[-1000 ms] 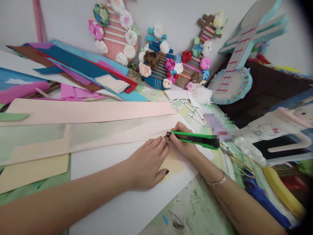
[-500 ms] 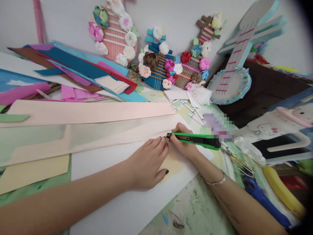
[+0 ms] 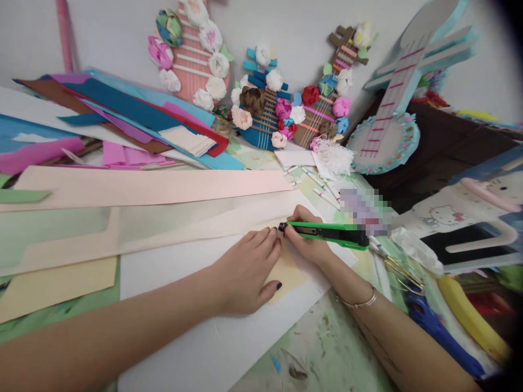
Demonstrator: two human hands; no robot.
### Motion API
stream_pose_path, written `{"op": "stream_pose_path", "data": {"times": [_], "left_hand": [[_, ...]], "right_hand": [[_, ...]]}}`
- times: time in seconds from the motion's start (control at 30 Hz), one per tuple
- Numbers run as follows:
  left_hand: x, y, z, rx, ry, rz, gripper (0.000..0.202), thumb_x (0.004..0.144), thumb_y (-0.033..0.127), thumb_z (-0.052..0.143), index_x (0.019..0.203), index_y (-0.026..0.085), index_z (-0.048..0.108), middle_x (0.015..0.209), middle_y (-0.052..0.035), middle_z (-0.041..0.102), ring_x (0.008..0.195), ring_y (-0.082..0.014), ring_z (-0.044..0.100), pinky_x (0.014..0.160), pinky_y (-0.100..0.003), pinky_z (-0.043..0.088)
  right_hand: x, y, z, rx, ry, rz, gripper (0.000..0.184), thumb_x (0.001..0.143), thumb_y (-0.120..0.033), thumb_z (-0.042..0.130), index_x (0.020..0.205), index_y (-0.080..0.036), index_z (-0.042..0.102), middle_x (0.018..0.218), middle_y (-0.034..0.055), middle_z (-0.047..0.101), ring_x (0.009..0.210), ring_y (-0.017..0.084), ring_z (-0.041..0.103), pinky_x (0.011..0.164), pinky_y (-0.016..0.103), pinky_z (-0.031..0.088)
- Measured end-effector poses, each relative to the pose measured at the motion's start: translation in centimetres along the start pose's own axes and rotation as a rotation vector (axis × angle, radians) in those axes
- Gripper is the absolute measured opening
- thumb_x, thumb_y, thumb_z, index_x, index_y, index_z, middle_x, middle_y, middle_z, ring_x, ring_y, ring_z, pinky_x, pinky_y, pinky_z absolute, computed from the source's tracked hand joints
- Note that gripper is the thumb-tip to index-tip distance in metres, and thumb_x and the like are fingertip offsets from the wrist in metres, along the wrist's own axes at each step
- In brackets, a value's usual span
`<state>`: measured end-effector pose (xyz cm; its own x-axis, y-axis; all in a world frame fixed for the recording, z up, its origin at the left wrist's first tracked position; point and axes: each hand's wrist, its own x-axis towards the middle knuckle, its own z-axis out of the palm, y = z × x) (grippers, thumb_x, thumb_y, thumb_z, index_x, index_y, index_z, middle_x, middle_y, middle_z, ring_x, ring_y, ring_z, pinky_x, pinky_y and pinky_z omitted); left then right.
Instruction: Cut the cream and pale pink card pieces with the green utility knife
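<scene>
In my right hand (image 3: 308, 242) is a green and black utility knife (image 3: 335, 234), gripped near its front end. The knife's tip points left, close to the fingertips of my left hand (image 3: 249, 272). That left hand lies flat with fingers stretched out, on a pale yellow sheet (image 3: 288, 275) over a large white sheet (image 3: 183, 337). Just beyond the fingers runs a thin cream translucent paper (image 3: 163, 228). The blade and the spot it touches are too small to make out.
Behind lie a pink paper strip (image 3: 163, 188) and a pile of coloured paper (image 3: 122, 114). Paper-flower instruments, such as a blue one (image 3: 261, 130), lean against the wall. At right are gold-handled scissors (image 3: 402, 272), a blue-handled tool (image 3: 437, 326) and a yellow banana-shaped object (image 3: 469, 318).
</scene>
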<state>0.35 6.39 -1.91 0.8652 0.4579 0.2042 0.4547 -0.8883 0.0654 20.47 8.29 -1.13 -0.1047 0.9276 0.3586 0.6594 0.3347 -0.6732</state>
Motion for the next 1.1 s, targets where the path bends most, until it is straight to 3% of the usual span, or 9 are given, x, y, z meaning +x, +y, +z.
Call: {"op": "stream_pose_path", "data": {"times": [1.1], "left_hand": [[0.12,-0.09,-0.35,-0.032,-0.019,-0.006,0.072,0.091,0.048,0.036,0.138,-0.006,0.037,0.142,-0.028,0.04,0.132,-0.0385,0.036,0.107,-0.046,0.026]], "right_hand": [[-0.36,0.07,-0.14,-0.02,0.002,-0.019,0.02,0.074,-0.019,0.055,0.068,-0.023,0.037,0.057,-0.0061,0.049,0.05,0.011,0.043,0.051,0.024,0.032]]}}
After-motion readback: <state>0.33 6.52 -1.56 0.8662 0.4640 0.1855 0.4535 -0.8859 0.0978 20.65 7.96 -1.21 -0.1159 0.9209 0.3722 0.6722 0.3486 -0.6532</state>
